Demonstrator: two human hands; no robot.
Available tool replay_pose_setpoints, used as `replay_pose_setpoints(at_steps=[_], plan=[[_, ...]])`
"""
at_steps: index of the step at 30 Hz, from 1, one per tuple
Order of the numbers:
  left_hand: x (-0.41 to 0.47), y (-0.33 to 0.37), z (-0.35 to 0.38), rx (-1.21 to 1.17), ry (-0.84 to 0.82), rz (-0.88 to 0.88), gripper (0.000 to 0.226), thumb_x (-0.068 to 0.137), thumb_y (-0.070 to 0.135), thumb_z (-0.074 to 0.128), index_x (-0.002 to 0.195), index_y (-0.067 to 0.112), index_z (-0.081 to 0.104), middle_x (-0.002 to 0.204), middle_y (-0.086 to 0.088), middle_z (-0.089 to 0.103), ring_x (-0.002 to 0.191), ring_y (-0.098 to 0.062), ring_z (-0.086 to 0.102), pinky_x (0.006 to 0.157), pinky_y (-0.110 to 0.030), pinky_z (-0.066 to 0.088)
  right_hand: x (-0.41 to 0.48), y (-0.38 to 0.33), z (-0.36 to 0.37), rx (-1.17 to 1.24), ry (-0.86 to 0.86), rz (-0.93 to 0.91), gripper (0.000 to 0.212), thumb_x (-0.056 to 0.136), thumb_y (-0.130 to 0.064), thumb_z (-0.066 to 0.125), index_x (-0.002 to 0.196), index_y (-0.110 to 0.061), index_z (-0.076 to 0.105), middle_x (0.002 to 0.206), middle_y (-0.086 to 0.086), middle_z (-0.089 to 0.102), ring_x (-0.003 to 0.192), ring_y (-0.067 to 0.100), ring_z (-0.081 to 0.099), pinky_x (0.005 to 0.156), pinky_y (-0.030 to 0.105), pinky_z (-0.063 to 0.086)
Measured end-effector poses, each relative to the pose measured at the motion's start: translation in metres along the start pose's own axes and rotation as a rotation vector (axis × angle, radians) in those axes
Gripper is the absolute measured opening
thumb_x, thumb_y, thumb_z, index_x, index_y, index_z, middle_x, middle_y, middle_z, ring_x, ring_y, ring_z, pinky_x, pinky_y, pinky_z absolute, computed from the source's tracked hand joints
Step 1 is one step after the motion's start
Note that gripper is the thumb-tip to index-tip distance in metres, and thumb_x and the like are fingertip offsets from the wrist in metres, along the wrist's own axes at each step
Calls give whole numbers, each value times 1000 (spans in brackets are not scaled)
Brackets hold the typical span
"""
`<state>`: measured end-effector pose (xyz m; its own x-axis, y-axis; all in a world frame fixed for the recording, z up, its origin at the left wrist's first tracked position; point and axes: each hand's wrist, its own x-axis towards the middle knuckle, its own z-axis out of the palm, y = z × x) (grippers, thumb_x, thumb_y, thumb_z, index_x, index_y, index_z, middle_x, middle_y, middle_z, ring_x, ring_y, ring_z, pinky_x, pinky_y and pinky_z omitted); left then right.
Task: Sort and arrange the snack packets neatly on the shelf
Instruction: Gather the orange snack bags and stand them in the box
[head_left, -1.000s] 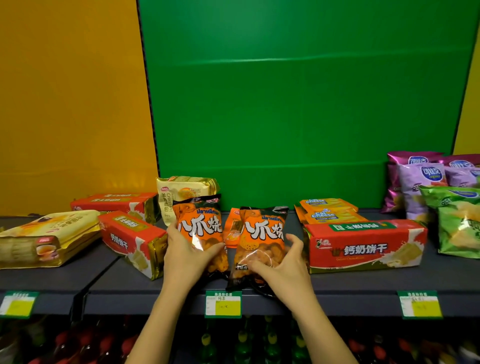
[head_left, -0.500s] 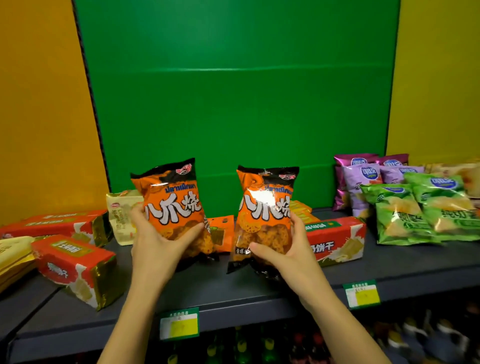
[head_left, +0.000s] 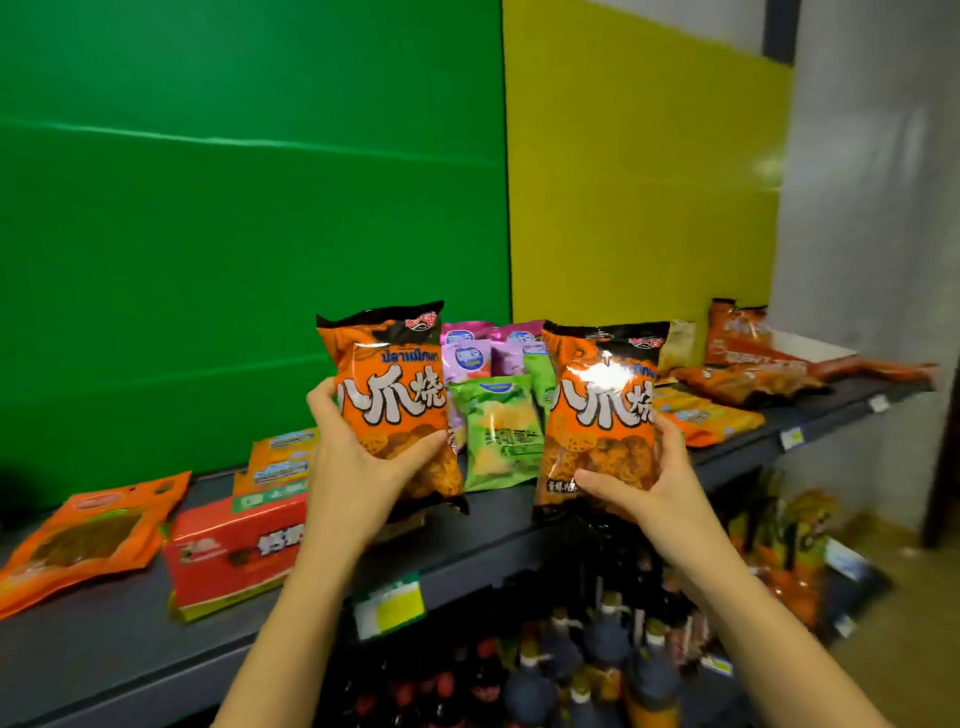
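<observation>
The grey shelf is running below and beyond both bags. My left hand is closing around the left orange bag; my right hand is clasping the right orange bag. Both glossy, crinkled pouches are standing upright, long axis vertical, above the shelf. My right hand is sitting nearer the orange packs lying far right.

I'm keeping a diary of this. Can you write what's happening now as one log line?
left hand: holds orange packet | right hand: holds matching orange packet | both upright, above shelf
</observation>
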<state>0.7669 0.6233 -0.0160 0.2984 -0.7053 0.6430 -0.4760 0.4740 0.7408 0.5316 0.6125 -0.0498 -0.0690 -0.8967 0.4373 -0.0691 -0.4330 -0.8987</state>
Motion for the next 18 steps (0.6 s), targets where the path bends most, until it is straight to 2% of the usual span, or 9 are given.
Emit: replay_pose_setpoints(at_steps=[2, 6, 9, 12, 15, 18], plan=[[-7, 12, 45, -31, -28, -6, 88, 61, 20, 84, 126, 15, 26, 112, 4, 49, 102, -17, 55, 91, -31, 44, 5, 7, -45, -13, 32, 25, 90, 67, -12, 79, 139, -26, 26, 136, -2, 49, 121, 17, 52, 103, 33, 40], [-22, 32, 128, -68, -52, -35, 86, 62, 23, 83, 126, 17, 26, 114, 5, 48, 104, -18, 54, 93, -32, 43, 18, 24, -130, -50, 96, 42, 90, 69, -9, 78, 141, -21, 26, 131, -1, 52, 114, 16, 54, 94, 27, 43], [-32, 43, 184, -97, -74, -41, 81, 63, 24, 83, 119, 23, 25, 115, 6, 46, 106, -17, 52, 95, -34, 43, 28, 34, -184, -73, 131, 52, 88, 69, -9, 77, 140, -20, 26, 125, -4, 52, 112, 16, 54, 94, 29, 41], [-37, 54, 237, -111, -113, -53, 87, 64, 30, 82, 127, 18, 23, 119, 4, 46, 110, -18, 53, 98, -37, 44, 42, 44, -230, -79, 174, 60, 86, 70, -7, 76, 139, -20, 27, 123, -3, 53, 104, 13, 56, 89, 28, 40], [-36, 63, 284, -119, -141, -66, 88, 65, 32, 80, 129, 16, 22, 119, 4, 49, 110, -19, 54, 94, -33, 44, 59, 57, -271, -95, 203, 73, 87, 68, -10, 78, 139, -21, 29, 129, 0, 54, 113, 18, 56, 97, 35, 44], [-32, 68, 331, -135, -162, -77, 86, 65, 31, 81, 129, 16, 24, 127, -3, 52, 115, -24, 55, 98, -40, 45, 77, 70, -308, -101, 226, 81, 90, 68, -10, 77, 141, -19, 26, 134, 3, 51, 118, 21, 53, 101, 39, 43]])
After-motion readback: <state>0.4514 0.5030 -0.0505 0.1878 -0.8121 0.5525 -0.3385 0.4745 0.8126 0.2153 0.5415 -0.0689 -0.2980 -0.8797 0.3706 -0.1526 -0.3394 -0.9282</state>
